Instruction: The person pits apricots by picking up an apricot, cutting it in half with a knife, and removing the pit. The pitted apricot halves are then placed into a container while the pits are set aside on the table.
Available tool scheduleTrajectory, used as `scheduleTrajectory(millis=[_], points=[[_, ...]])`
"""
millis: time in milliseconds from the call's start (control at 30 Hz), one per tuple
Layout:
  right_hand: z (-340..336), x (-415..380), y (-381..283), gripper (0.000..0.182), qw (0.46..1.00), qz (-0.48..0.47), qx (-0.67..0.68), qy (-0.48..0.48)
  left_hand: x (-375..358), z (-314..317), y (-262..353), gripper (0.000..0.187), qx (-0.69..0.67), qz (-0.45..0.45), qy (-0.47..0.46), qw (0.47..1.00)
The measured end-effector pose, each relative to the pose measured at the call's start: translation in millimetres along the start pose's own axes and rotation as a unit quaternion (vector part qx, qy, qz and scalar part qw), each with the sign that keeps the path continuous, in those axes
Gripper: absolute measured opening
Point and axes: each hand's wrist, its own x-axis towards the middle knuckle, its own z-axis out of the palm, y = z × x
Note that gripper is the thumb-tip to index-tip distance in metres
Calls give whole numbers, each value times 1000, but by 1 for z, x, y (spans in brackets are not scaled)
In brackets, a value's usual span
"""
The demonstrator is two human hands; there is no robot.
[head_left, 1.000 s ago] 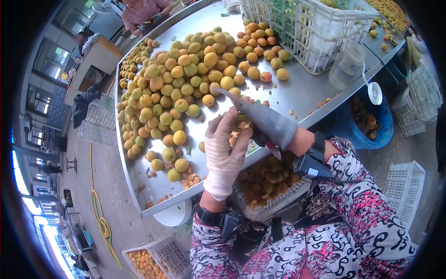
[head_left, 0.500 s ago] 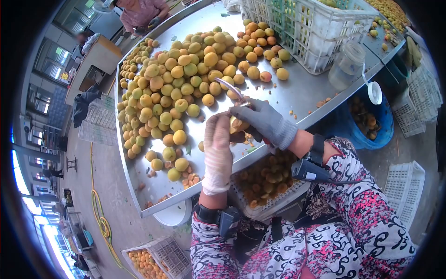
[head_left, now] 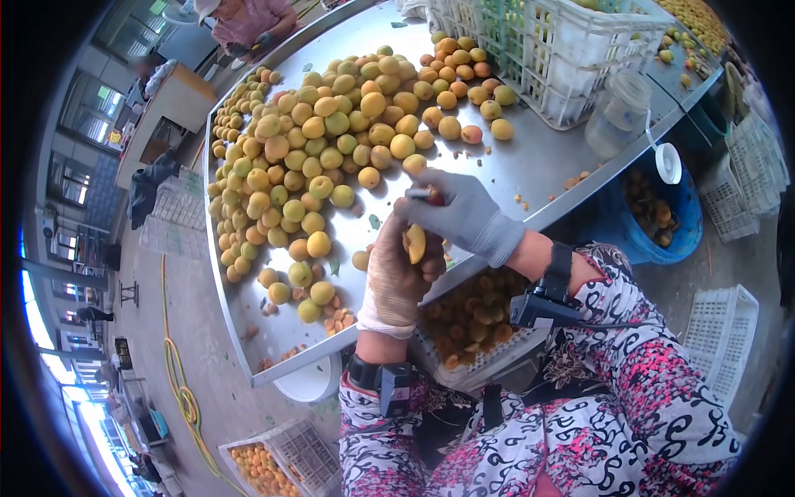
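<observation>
My left hand (head_left: pixel 391 277), in a pale, stained glove, is closed around a cut apricot (head_left: pixel 416 244) whose yellow flesh faces up. Against its fingertips, my right hand (head_left: pixel 474 215) in a grey glove grips a small knife (head_left: pixel 435 197). A dark red bit of the handle shows, while most of the blade is hidden or seen end-on. Both hands are above the near edge of a metal table (head_left: pixel 522 161). Just beyond them lies a large heap of whole apricots (head_left: pixel 331 124). Below the edge, a crate (head_left: pixel 476 319) holds cut apricots.
On the table stand a white plastic crate (head_left: pixel 571 58) and a clear plastic jar (head_left: pixel 617 116). A blue bucket (head_left: pixel 683 240) with fruit scraps is at the right, a white bucket (head_left: pixel 310 379) below the table edge. Across the table sits another person (head_left: pixel 248 29).
The knife has turned, so its curved blade no longer points up over the heap. My right hand has moved slightly left, and my left hand has rolled, with its fingers curled around the apricot.
</observation>
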Motion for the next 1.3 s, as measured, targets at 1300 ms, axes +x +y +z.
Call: scheduleTrajectory(millis=[1300], points=[[-31, -4, -32, 30, 860, -45, 492, 128, 18, 41, -31, 27, -19, 66, 157, 985]])
